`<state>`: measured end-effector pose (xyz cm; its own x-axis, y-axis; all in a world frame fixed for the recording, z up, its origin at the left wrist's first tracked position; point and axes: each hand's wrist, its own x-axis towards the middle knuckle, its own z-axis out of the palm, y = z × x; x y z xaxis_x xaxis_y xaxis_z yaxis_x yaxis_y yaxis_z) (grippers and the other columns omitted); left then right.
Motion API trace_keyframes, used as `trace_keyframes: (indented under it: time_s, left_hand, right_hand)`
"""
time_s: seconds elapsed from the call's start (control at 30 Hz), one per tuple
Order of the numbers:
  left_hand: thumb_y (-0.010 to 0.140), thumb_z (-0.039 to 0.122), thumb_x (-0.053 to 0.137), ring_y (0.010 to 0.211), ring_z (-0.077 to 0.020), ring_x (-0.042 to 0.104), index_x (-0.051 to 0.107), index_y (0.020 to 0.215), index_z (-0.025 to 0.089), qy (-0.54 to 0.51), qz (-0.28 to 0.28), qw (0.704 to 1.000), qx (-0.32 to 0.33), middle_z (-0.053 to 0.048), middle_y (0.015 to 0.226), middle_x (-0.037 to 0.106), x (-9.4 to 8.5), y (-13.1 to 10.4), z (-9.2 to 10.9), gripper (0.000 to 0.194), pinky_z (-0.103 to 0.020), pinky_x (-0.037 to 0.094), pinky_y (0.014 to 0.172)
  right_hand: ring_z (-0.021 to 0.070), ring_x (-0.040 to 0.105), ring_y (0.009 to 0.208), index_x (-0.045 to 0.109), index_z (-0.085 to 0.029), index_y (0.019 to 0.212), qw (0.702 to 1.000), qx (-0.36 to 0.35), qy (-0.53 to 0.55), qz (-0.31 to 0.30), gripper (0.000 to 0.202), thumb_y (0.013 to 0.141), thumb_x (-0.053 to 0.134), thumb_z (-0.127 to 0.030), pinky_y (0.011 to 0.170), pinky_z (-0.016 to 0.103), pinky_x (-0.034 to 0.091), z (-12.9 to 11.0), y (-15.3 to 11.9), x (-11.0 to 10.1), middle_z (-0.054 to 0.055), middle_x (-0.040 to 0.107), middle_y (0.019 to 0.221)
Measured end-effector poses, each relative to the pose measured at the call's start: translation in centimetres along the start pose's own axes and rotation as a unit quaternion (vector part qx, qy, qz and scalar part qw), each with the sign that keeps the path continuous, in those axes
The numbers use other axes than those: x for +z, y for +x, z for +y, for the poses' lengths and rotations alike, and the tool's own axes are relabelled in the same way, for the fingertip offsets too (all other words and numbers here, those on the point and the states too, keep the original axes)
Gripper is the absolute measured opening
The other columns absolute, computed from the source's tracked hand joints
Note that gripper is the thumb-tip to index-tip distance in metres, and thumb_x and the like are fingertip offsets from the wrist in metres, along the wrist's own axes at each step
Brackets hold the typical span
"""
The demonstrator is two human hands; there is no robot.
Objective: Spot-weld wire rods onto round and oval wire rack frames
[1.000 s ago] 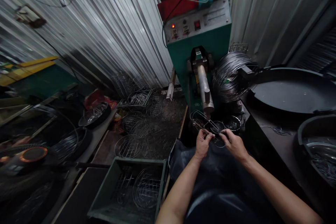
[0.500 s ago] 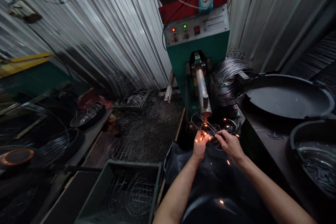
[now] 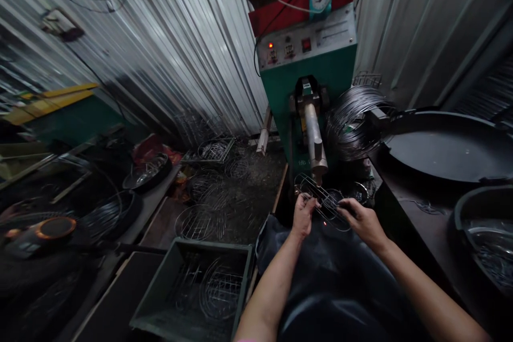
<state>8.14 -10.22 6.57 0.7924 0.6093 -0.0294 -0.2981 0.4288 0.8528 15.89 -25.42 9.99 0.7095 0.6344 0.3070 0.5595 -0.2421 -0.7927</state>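
Crate of dark green plastic (image 3: 157,291), holding round wire grids, stands to the person's left as I observe. Left hand (image 3: 303,214): grip pinching the left side of a silver wire frame (image 3: 329,200). This frame sits near the lower tip of a grey cylindrical metal arm (image 3: 313,127); contact cannot be determined. Right hand (image 3: 359,220): grip pinching the frame's right side. Farther right, a shallow round black tray (image 3: 444,150) rests on the dark desk (image 3: 414,204).

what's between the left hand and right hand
In the head view, a bent wire frame spans the gap between the left hand and the right hand, held at both sides; a small glowing spark shows just below it.
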Motion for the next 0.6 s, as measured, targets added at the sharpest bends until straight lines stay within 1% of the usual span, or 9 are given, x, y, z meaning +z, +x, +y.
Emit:
trace_keyframes:
  time_s: [0.1,0.17,0.3,0.47,0.53,0.6]
  left_hand:
    - [0.069,0.036,0.069,0.063,-0.0096,0.054,0.045,0.084,0.019,-0.025,0.015,1.000,-0.003,0.004,0.064,0.055,0.0,0.5,0.2,0.033,-0.025,0.040,0.072]
    - [0.068,0.037,0.070,0.062,-0.0092,0.053,0.045,0.084,0.019,-0.028,0.023,0.999,-0.002,0.004,0.064,0.055,0.1,0.7,0.3,0.035,-0.024,0.039,0.071]
    - [0.064,0.038,0.072,0.062,-0.0085,0.053,0.046,0.081,0.019,-0.039,0.049,0.998,-0.011,0.004,0.068,0.053,0.2,1.1,0.4,0.037,-0.024,0.040,0.070]
    - [0.064,0.036,0.072,0.062,-0.0074,0.053,0.046,0.079,0.018,-0.065,0.057,0.996,-0.030,0.004,0.069,0.053,0.2,1.7,0.5,0.036,-0.022,0.039,0.066]
    - [0.064,0.035,0.072,0.060,-0.0071,0.052,0.046,0.078,0.017,-0.072,0.059,0.995,-0.041,0.004,0.067,0.053,0.1,1.8,0.6,0.035,-0.023,0.040,0.067]
    - [0.064,0.037,0.072,0.059,-0.0074,0.052,0.046,0.076,0.017,-0.067,0.060,0.995,-0.051,0.004,0.065,0.052,0.1,1.7,0.7,0.035,-0.024,0.041,0.067]
  right_hand:
    - [0.0175,0.063,0.067,0.060,-0.023,0.086,0.998,-0.039,-0.046,-0.013,0.025,0.084,0.046,-0.043,0.066,0.027,0.047,-1.0,1.2,0.1,0.004,0.068,0.080]
    - [0.0182,0.062,0.067,0.060,-0.022,0.082,0.995,-0.047,-0.090,-0.020,0.026,0.085,0.044,-0.042,0.063,0.027,0.045,-1.3,1.8,0.3,0.005,0.067,0.075]
    - [0.0180,0.060,0.059,0.057,-0.022,0.072,0.986,-0.034,-0.165,-0.010,0.030,0.085,0.040,-0.042,0.054,0.026,0.039,-1.5,3.0,0.8,0.005,0.064,0.064]
    - [0.0177,0.058,0.056,0.058,-0.021,0.070,0.975,-0.019,-0.220,-0.009,0.029,0.084,0.043,-0.040,0.051,0.026,0.035,-2.2,4.9,1.2,0.005,0.063,0.063]
    - [0.0177,0.058,0.056,0.060,-0.021,0.072,0.975,-0.004,-0.223,-0.017,0.029,0.084,0.044,-0.041,0.051,0.026,0.035,-2.6,5.3,1.2,0.004,0.064,0.063]
    - [0.0173,0.059,0.057,0.062,-0.021,0.073,0.981,0.000,-0.194,-0.020,0.029,0.084,0.045,-0.042,0.053,0.026,0.039,-2.7,5.0,1.0,0.004,0.065,0.064]
